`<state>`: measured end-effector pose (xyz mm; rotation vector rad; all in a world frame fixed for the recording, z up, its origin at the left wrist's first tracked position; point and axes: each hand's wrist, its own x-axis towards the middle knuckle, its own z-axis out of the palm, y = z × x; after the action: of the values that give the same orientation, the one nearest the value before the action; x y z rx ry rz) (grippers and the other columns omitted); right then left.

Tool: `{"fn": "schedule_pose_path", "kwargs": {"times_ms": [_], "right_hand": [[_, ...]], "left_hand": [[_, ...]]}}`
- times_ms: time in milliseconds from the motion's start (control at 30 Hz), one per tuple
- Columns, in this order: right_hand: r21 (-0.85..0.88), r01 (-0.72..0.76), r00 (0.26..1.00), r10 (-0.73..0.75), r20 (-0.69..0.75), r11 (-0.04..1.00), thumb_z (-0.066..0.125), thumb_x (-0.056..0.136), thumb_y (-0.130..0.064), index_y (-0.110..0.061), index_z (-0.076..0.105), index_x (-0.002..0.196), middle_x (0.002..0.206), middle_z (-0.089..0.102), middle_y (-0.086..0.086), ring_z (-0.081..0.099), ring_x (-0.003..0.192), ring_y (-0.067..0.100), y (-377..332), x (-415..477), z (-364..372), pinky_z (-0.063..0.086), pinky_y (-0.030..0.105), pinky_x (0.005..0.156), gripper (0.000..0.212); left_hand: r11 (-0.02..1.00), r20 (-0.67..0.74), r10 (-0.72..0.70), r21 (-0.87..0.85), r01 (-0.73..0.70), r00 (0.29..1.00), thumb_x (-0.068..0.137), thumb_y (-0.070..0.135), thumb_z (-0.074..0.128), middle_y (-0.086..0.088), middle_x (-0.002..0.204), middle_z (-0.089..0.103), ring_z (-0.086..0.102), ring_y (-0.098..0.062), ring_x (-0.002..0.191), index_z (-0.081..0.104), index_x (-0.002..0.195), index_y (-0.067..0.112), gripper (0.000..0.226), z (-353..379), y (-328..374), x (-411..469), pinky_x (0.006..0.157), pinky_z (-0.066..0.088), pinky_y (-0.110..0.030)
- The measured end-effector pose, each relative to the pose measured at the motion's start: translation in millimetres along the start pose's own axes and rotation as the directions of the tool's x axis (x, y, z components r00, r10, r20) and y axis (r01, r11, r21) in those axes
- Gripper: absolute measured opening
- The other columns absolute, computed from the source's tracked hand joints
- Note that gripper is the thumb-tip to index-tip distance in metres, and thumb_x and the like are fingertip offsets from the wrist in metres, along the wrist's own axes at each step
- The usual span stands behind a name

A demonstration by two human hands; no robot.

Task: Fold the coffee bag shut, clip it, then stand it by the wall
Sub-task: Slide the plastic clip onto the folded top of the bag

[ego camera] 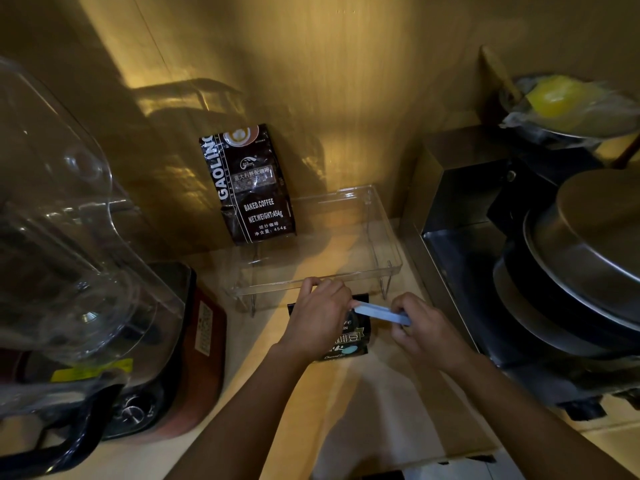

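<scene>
A small black coffee bag [349, 341] with white and teal print lies on the pale counter, just in front of a clear tray. My left hand [317, 317] presses on the bag's upper left part and covers it. A light blue clip [381, 312] lies across the bag's top edge. My left fingertips touch the clip's left end, and my right hand [424, 325] grips its right end. A second, larger dark coffee bag [249, 185] marked GAOLIN stands leaning against the back wall.
A clear plastic tray [388, 237] on wire legs stands between the small bag and the wall. A blender with a clear jar [69, 237] fills the left side. A steel stove with stacked pans [571, 271] sits at right, a wrapped yellow item [554, 98] behind it.
</scene>
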<state>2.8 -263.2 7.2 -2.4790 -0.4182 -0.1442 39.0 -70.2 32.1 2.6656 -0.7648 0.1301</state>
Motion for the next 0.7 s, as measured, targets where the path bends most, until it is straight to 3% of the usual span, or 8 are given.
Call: {"fn": "schedule_pose_path", "kwargs": {"times_ms": [67, 233, 467, 567, 700], "right_hand": [[0.015, -0.026, 1.000, 0.025, 0.009, 1.000, 0.066, 0.073, -0.002, -0.010, 0.049, 0.084, 0.079, 0.054, 0.002, 0.054, 0.063, 0.016, 2, 1, 1, 0.039, 0.016, 0.051, 0.022], [0.061, -0.090, 0.996, 0.088, 0.035, 0.994, 0.063, 0.075, -0.004, -0.009, 0.049, 0.086, 0.085, 0.058, 0.008, 0.058, 0.071, 0.023, 0, 1, 1, 0.051, 0.035, 0.057, 0.019], [0.090, 0.032, 0.999, -0.033, 0.015, 0.995, 0.062, 0.072, 0.006, -0.002, 0.052, 0.083, 0.084, 0.056, 0.015, 0.055, 0.068, 0.026, -5, 0, 1, 0.048, 0.036, 0.056, 0.016], [0.129, 0.079, 0.992, -0.092, 0.091, 0.988, 0.065, 0.076, -0.005, -0.007, 0.057, 0.087, 0.090, 0.055, 0.006, 0.055, 0.075, 0.018, 0, 1, -1, 0.049, 0.031, 0.064, 0.014], [0.245, -0.036, 0.976, -0.018, 0.215, 0.969, 0.069, 0.078, -0.026, -0.017, 0.062, 0.086, 0.090, 0.052, -0.005, 0.055, 0.079, 0.010, 6, 1, -4, 0.047, 0.027, 0.070, 0.014]], "left_hand": [[1.000, -0.011, -0.001, 0.012, 0.001, 1.000, 0.091, 0.019, 0.052, -0.003, 0.080, 0.061, 0.052, -0.021, 0.078, 0.055, 0.079, 0.017, 0.012, 1, 0, 0, 0.081, 0.033, -0.035], [0.999, -0.026, -0.007, 0.037, 0.008, 1.000, 0.088, 0.015, 0.054, -0.003, 0.079, 0.061, 0.052, -0.022, 0.075, 0.054, 0.078, 0.017, 0.011, 4, -2, -1, 0.076, 0.026, -0.029], [0.999, -0.020, -0.032, 0.015, 0.032, 0.999, 0.087, 0.012, 0.053, -0.005, 0.075, 0.060, 0.051, -0.023, 0.073, 0.053, 0.076, 0.016, 0.012, 2, -7, 4, 0.071, 0.024, -0.029], [0.999, -0.020, -0.031, 0.011, 0.031, 0.999, 0.088, 0.013, 0.053, -0.005, 0.075, 0.059, 0.049, -0.022, 0.072, 0.053, 0.075, 0.016, 0.013, 1, -8, 6, 0.069, 0.023, -0.028], [0.999, -0.025, -0.044, -0.018, 0.043, 0.999, 0.090, 0.016, 0.050, -0.005, 0.073, 0.057, 0.046, -0.021, 0.071, 0.053, 0.075, 0.016, 0.015, 1, -8, 5, 0.068, 0.023, -0.030]]}}
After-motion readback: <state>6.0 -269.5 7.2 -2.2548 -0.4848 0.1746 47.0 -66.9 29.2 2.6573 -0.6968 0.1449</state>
